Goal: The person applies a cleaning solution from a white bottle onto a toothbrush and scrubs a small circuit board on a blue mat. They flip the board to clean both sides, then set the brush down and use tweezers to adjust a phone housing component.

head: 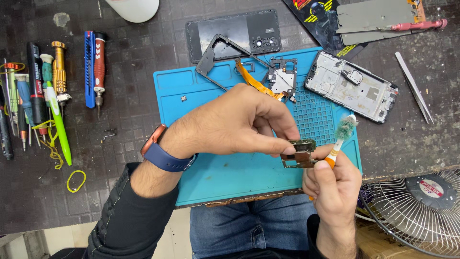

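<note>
We held the small circuit board (299,153) in the air above the near right part of the blue mat (211,168), our left hand (235,124) pinching its far edge between thumb and forefinger. Our right hand (333,184) had its grip pressed together around the orange handle of a brush (341,136), whose worn greenish bristles stood up just right of the board. We judged that the board could slip, since only a narrow edge lay in the pinch and any push from the bristles would lever it out; it might then drop onto the mat or past the tabletop's (120,124) near edge toward our lap. Hard scrubbing could also catch a small part on the board. The board itself looked small and roughly rectangular, dark green along its far edge, with a brownish metal shield over most of its face and a notched outline. Farther off on the mat lay a black phone frame (218,55), an orange flex cable (254,79) and another board (282,79); an opened phone body (352,86) lay at the right, with tweezers (414,86) beyond it.
</note>
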